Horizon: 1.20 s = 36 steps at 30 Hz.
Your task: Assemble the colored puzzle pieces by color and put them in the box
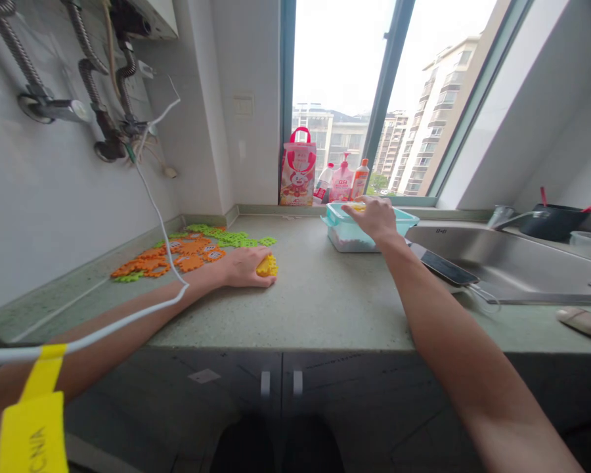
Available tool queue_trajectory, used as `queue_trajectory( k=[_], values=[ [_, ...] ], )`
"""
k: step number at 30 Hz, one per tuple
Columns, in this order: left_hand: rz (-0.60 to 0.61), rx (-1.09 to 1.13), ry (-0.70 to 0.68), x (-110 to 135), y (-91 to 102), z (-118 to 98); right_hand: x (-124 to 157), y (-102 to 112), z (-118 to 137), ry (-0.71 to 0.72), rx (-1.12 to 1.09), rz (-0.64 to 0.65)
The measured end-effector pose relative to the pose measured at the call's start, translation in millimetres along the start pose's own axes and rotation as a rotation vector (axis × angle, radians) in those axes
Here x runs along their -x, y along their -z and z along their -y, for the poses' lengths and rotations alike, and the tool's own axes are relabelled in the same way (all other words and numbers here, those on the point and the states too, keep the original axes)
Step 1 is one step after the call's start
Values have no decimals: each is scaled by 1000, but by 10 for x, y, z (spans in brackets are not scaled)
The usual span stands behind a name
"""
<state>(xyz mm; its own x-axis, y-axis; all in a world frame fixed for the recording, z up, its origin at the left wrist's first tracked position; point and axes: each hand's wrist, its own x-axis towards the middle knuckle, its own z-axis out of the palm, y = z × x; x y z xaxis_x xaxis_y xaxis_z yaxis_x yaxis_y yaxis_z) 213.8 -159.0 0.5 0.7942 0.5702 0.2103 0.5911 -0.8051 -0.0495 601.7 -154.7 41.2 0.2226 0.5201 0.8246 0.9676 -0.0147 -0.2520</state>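
Observation:
My left hand (243, 267) rests on the green countertop (320, 302), its fingers closed around a stack of yellow snowflake-shaped plastic pieces (268, 265). Just left of it lie several orange pieces (177, 256) and green pieces (231, 238) spread flat on the counter. My right hand (372, 217) reaches over a clear box with a teal rim (335, 230) and pinches a small yellow piece (357, 207) above its opening. Small pieces show through the box's wall, too dim to name.
A steel sink (502, 259) with a tap lies to the right, a dark phone (443, 267) at its near edge. A pink bag (298, 169) and bottles (342, 180) stand on the window sill. A white cable (160, 217) hangs over my left arm. Pipes run along the left wall.

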Motion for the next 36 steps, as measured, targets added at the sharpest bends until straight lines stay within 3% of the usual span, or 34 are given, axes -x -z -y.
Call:
queue_trajectory(
  k=[5,7,10,13,14,16,22,24,27,32,34,36],
  values=[
    [0,-6,15,10,13,-23,52,93,383,165,-92,-28],
    [-30,5,9,7,-1,-11,123,103,629,232,-244,79],
    [-117,28,-7,-1,-30,2,358,21,996,211,-553,485],
    [-195,49,-29,-12,-62,-4,682,-126,1315,30,-929,1007],
    [-224,58,-39,-15,-74,-11,781,-172,1404,-12,-1013,1099],
    [-298,73,-48,-15,-99,-30,935,-245,1552,-27,-1156,1160],
    [-411,17,-41,24,-98,-68,1037,-341,1689,144,-1346,941],
    [-450,-4,-45,33,-64,-43,997,-330,1651,174,-1251,867],
    [-516,4,-19,37,-20,55,854,-240,1522,232,-939,673],
    [-455,11,51,36,-72,301,360,56,982,337,-483,179],
    [-381,20,75,27,-124,368,169,166,676,269,-356,-15],
    [-294,48,74,13,-172,403,54,232,393,151,-233,-127]
  ],
)
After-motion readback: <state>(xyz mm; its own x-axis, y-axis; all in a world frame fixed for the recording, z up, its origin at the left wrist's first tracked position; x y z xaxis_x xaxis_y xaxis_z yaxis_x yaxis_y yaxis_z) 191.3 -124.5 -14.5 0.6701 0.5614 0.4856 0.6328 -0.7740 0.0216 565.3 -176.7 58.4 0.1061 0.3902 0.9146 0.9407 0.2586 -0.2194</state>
